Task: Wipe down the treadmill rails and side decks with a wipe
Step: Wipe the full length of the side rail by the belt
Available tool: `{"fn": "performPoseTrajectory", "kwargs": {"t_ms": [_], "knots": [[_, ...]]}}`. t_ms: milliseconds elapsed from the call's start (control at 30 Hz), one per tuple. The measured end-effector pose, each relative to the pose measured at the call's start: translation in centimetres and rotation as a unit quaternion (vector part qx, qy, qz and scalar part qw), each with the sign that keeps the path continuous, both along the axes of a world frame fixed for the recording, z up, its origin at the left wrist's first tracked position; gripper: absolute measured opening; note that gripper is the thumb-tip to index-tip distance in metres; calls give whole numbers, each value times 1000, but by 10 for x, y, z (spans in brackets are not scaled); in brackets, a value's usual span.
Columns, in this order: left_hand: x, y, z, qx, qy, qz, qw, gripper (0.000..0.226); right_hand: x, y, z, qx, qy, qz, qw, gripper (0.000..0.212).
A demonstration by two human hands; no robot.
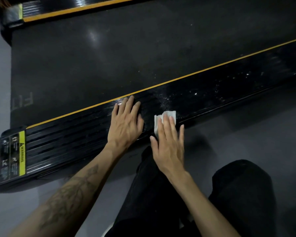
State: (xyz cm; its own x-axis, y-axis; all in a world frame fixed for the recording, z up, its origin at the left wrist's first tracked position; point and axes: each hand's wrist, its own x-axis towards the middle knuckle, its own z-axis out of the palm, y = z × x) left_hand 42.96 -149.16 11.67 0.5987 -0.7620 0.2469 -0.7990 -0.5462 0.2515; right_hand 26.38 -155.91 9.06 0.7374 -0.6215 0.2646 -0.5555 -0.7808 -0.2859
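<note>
The right hand (167, 144) lies flat with straight fingers pressing a folded white wipe (166, 117) onto the near side deck (72, 134) of the treadmill, at its outer edge roughly midway along the visible length. It pinches nothing — the wipe is simply held down under the fingertips. The left hand (125, 124) rests just beside it on the same deck, palm down, fingers spread and straight, holding nothing; it looks like a brace.

As for progress, the deck tells two stories. To the person's right of the wipe the black surface carries a scatter of pale specks and smears (217, 89), so that stretch seems still to be cleaned (or is wet with droplets — the picture cannot settle which). Toward the end cap with the yellow warning label (21, 151) the ribbed surface looks darker and cleaner, though glare makes that a guess.

The far side deck (92, 5) across the belt (109, 53) shows no wipe or hand on it, and whether it has been wiped cannot be told. No upright rails appear here at all. My judgement: the job is underway on the near deck, with a good share left.
</note>
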Motion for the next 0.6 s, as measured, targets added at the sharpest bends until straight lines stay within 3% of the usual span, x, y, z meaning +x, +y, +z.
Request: {"fn": "performPoseTrajectory", "kwargs": {"t_ms": [133,333,500,600], "knots": [[-1,-2,0,26,0,3,1000,58,5,-19,4,-30,38,73,996,61],[-3,-6,1,33,2,17,999,57,-6,-13,5,7,3,-14,1000,63],[-3,-7,0,35,7,20,999,58,2,-12,4,-14,29,64,997,62],[-4,-8,1,31,9,23,999,57,3,-34,8,-21,39,46,998,61]]}}
